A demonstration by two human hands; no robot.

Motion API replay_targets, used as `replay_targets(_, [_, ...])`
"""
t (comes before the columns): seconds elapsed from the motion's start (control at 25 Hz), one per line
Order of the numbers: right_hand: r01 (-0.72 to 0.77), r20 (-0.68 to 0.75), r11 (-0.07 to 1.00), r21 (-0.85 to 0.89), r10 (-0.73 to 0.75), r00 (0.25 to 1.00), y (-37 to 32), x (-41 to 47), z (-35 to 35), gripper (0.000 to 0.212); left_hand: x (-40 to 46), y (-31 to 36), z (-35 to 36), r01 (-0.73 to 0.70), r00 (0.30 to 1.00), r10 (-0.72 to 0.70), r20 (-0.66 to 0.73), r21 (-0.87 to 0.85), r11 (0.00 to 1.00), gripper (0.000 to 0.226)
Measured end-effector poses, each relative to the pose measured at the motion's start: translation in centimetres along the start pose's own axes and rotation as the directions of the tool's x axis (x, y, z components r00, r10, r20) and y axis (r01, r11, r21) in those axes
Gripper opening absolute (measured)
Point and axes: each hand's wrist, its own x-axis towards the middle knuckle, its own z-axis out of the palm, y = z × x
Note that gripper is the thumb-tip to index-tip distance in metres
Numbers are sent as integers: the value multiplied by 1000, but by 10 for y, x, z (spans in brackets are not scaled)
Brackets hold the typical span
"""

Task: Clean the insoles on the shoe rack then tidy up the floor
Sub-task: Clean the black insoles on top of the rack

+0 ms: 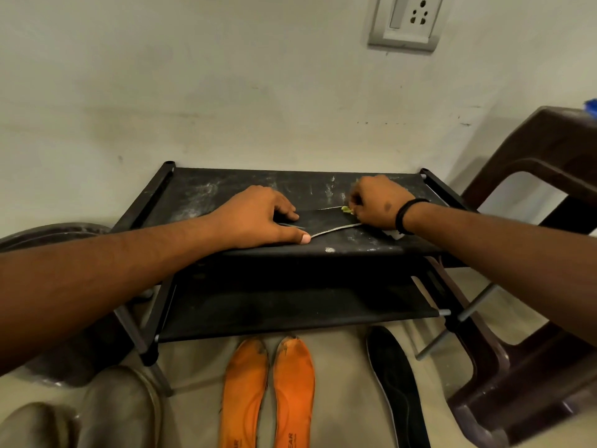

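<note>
Head view: black shoe rack (200, 195) stands against the wall, top shelf dusty with white smears. A black insole (326, 221) lies flat on that top shelf, near its front edge, pale rim showing. Left hand (258, 218) rests on the insole's left end, fingers bent down onto it, thumb pressing flat along the near rim, pinning it to the shelf. Right hand (376, 202) sits on the insole's right end, fingers curled tight round a small yellow-green cloth or sponge (346, 209), only a bit of it showing; a black band is on that wrist. On the floor in front of the rack: two orange insoles (268, 392) side by side, touching, toes toward the rack, dirt marks at the toes. Just right of them, apart, another black insole (395, 386) lies below the rack's right front leg. Grey shoes (119, 405) lie on the floor below the rack's left corner. Brown plastic chair (533, 189) stands right of the rack. Wall socket (408, 19) above the rack, to its right.
</note>
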Motion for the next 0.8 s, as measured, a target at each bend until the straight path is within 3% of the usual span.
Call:
replay_targets(0.12, [94, 9, 992, 88, -95, 995, -28, -6, 6, 14, 0, 0, 0, -3, 1000, 2, 15, 34, 999, 72])
replay_targets(0.24, [204, 55, 956, 213, -220, 974, -53, -20, 3, 12, 0, -1, -1, -25, 1000, 24, 16, 49, 998, 59])
replay_targets(0.32, [175, 66, 965, 194, -191, 979, -42, -11, 1, 12, 0, 1, -1, -16, 1000, 16, 18, 43, 999, 68])
replay_targets(0.48, [-37, 14, 994, 102, 35, 999, -16, 9, -5, 13, 1, 2, -1, 5, 1000, -5, -4, 21, 1000, 86])
replay_targets(0.72, [175, 57, 952, 251, -195, 979, -74, -8, 6, 19, -1, 2, -1, -23, 1000, 23, 16, 6, 1000, 65])
replay_targets(0.8, [163, 65, 962, 220, -182, 981, -68, 2, 5, 14, 0, 3, -2, -26, 999, 26, 18, 9, 1000, 61])
